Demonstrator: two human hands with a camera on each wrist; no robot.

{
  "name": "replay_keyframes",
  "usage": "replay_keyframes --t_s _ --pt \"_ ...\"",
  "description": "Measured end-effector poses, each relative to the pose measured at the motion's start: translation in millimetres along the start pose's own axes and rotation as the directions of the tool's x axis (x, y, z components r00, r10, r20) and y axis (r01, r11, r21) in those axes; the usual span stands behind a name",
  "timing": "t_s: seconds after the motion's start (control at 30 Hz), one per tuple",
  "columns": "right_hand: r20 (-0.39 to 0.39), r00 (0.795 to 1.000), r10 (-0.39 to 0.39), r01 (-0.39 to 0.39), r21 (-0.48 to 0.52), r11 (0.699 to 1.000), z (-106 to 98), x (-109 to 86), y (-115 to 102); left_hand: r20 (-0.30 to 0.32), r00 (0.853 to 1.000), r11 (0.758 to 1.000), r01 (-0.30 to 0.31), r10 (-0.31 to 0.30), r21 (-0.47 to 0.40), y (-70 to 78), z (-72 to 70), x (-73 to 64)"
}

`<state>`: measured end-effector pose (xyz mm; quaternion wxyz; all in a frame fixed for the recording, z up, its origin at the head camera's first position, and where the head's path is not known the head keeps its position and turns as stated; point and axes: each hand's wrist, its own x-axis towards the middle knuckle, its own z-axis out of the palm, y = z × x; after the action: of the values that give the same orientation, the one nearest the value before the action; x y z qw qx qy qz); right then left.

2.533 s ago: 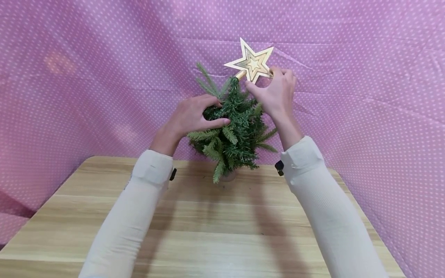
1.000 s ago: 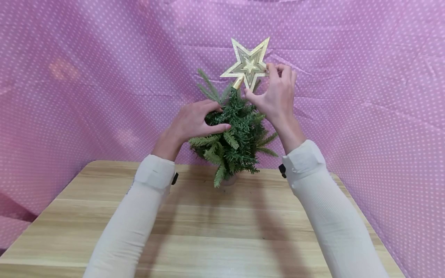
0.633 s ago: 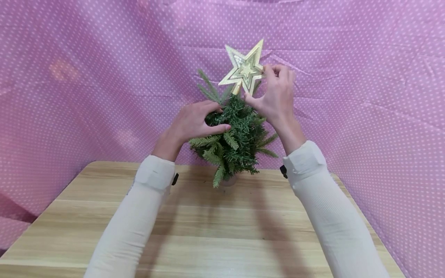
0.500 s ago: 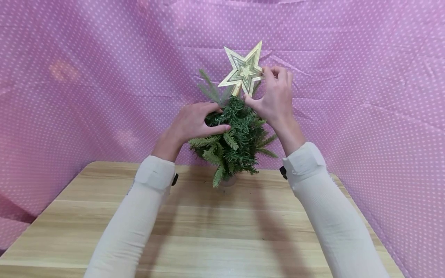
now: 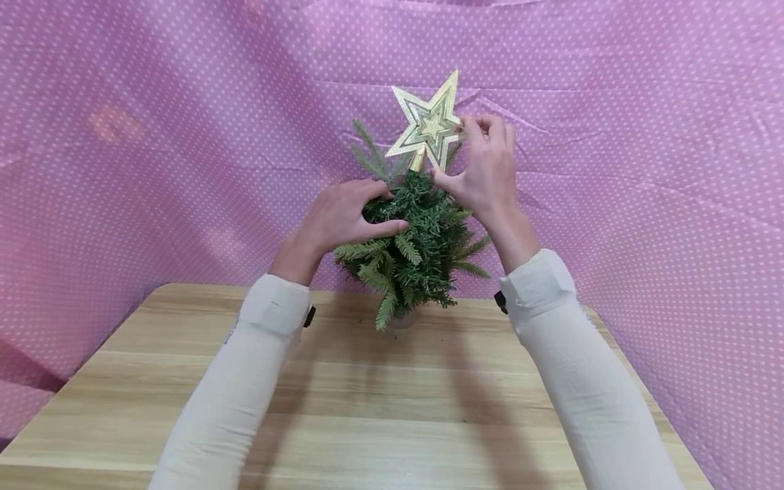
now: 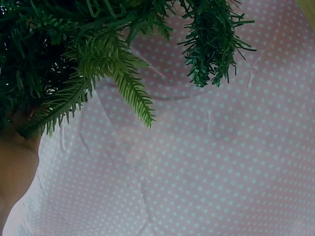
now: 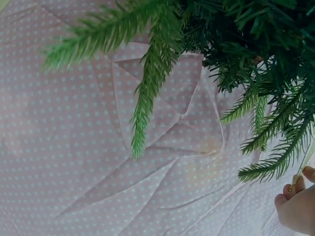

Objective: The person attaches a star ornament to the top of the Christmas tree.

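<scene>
A small artificial Christmas tree [image 5: 422, 238] stands at the back of the table in the head view. Its top carries a gold star tree topper [image 5: 432, 126], whose short gold sleeve [image 5: 418, 159] meets the tip and leans slightly right. My right hand [image 5: 486, 160] pinches the star's right and lower points between fingers and thumb; the right wrist view shows its fingertips [image 7: 294, 184] at a thin gold edge. My left hand [image 5: 343, 214] grips the tree's upper left side, thumb in front, other fingertips hidden among the branches. In the left wrist view, greenery [image 6: 106, 64] covers those fingers.
The light wooden table [image 5: 380, 408] spreads in front of the tree. Pink polka-dot cloth [image 5: 214, 136] hangs close behind and along both sides. Longer light-green sprigs [image 5: 367, 150] stick out from the tree, and its base [image 5: 404, 318] shows partly below the branches.
The star has turned from leaning right to nearly upright and come down a little, its sleeve swinging upright over the tip. My right hand moved with it; the left kept its hold.
</scene>
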<state>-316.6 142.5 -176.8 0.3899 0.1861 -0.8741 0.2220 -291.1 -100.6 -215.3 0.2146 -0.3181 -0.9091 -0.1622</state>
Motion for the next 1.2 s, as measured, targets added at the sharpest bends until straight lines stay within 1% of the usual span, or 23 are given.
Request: replay_keyframes --t_s 0.13,0.27,0.53,0.77,1.07,1.2 --pt "-0.008 1.0 -0.029 0.029 -0.003 1.0 0 1.5 1 -0.003 1.0 1.0 -0.005 0.005 0.011 -2.0 0.8 1.2" --pt "0.001 0.999 -0.039 0.039 -0.006 0.999 0 2.6 1 -0.002 1.0 1.0 -0.008 0.008 0.017 -3.0 1.4 1.7" --pt "0.03 0.999 -0.017 0.017 -0.017 1.0 2 4.9 1 -0.013 1.0 1.0 -0.011 0.011 0.003 -5.3 2.6 2.3" --pt "0.035 0.999 -0.012 0.012 -0.017 1.0 4 6.8 1 -0.014 1.0 1.0 -0.012 0.012 -0.012 -8.8 2.1 3.8" --pt "0.028 0.997 -0.071 0.072 -0.035 0.997 4 12.3 2 -0.019 1.0 1.0 -0.025 0.025 0.0 -12.7 3.8 6.2" --pt "0.035 0.996 -0.079 0.08 -0.039 0.996 5 13.5 2 -0.023 0.999 1.0 -0.029 0.029 -0.001 -14.3 4.6 6.4"
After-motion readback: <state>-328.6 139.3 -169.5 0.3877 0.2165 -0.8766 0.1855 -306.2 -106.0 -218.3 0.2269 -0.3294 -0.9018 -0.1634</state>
